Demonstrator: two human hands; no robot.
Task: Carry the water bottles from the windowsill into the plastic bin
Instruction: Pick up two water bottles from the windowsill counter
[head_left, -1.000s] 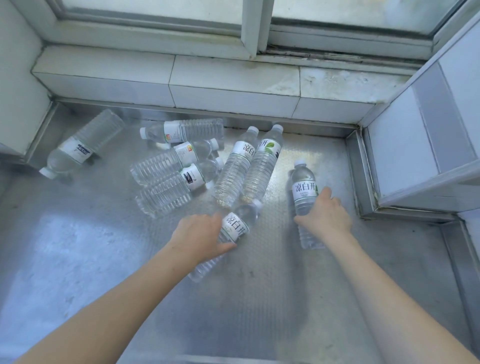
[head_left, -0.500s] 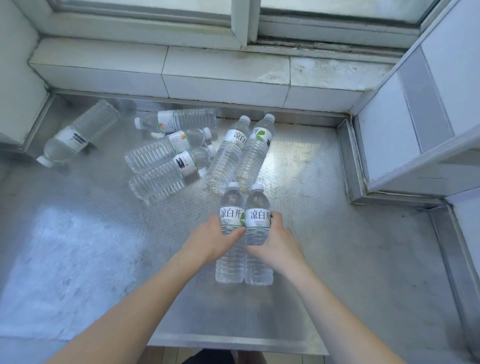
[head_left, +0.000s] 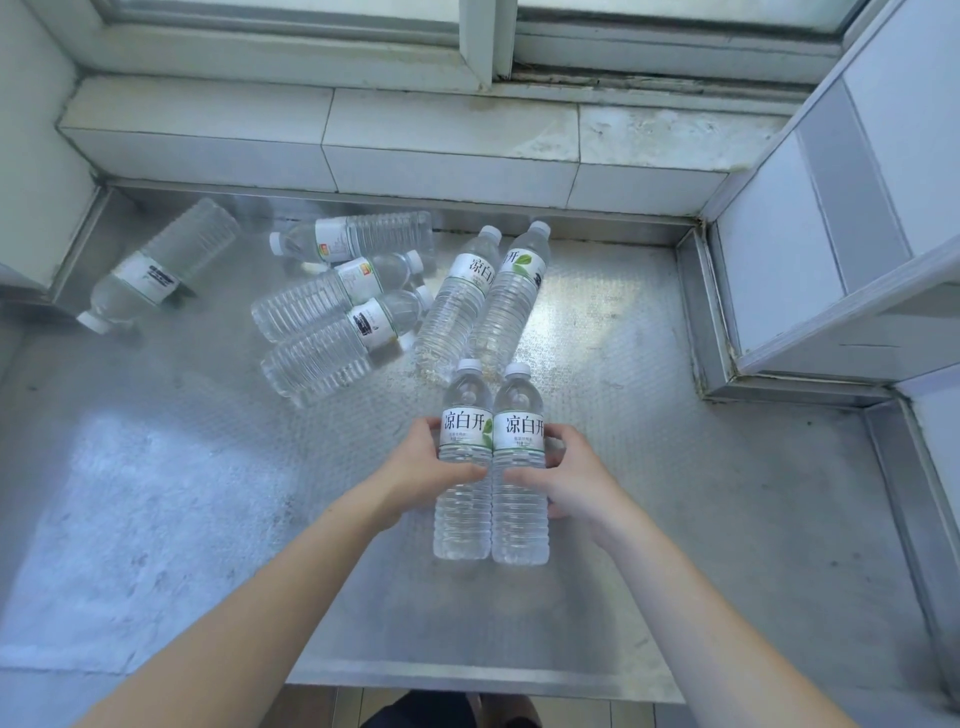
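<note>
Two clear water bottles with white caps and white labels are held side by side above the metal windowsill (head_left: 649, 467). My left hand (head_left: 423, 470) grips the left bottle (head_left: 465, 462) around its middle. My right hand (head_left: 571, 478) grips the right bottle (head_left: 519, 467) the same way. The two bottles touch each other, caps pointing away from me. Several more bottles lie on their sides farther back: a pair (head_left: 483, 301) just beyond the held ones, a group of three (head_left: 332, 312) to the left, and one alone (head_left: 156, 267) at the far left. No plastic bin is in view.
A tiled ledge (head_left: 332, 135) and the window frame (head_left: 478, 41) run along the back. A white cabinet (head_left: 841, 218) stands at the right, a white wall at the left. The sill's front edge (head_left: 483, 680) is near me, with floor below it.
One second ago each hand reached for a separate lying bottle. They have since brought the two bottles together and drawn them toward me, off the sill.
</note>
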